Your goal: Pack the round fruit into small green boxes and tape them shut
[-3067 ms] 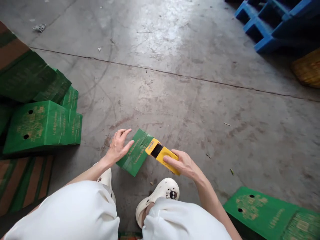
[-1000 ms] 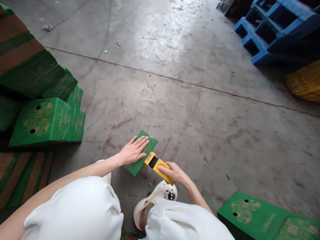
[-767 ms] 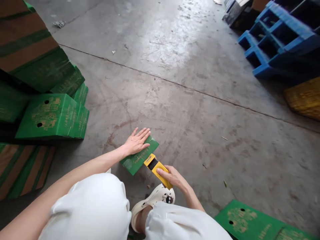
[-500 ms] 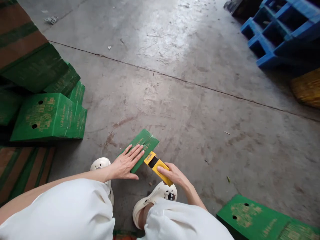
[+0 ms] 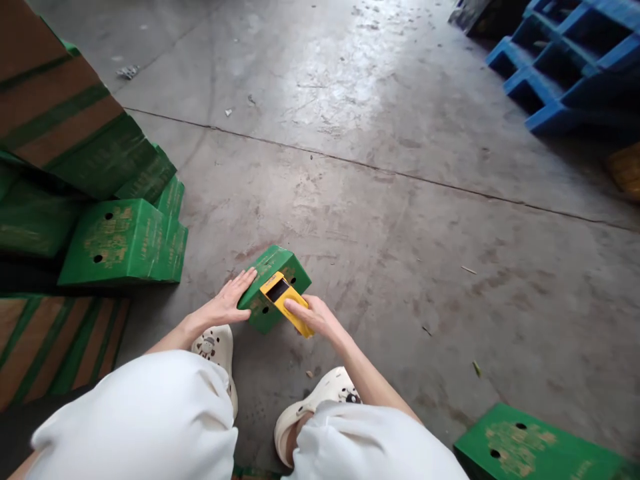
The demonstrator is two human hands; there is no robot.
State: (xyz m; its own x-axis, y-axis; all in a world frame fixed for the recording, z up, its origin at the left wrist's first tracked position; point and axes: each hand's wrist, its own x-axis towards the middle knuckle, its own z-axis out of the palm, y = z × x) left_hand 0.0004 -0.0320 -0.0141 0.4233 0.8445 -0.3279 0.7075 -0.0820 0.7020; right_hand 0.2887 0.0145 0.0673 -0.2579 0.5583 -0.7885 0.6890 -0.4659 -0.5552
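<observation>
A small green cardboard box (image 5: 267,263) is in front of me, between and just beyond my feet. Its end face with two dark holes is turned partly to the right. My left hand (image 5: 227,297) rests along the box's left side with fingers stretched out and thumb apart. In my right hand (image 5: 317,313) is a yellow hand-held tool (image 5: 297,320) with a dark panel near its front; the exact kind is unclear. The thumb presses on top of it. Its front end overlaps the box's end face and hides part of it; whether they touch I cannot tell.
Green boxes (image 5: 107,241) are stacked at the left, beside brown-and-green striped cartons (image 5: 55,340). Another green box (image 5: 530,443) lies at lower right. Blue pallets (image 5: 555,100) stand at upper right. Small litter dots the concrete floor (image 5: 375,267); my white clogs (image 5: 320,393) are below.
The green box has turned or tilted, so its holed end now shows. My left hand has slid left to its side. My right hand has moved left and up with the yellow tool.
</observation>
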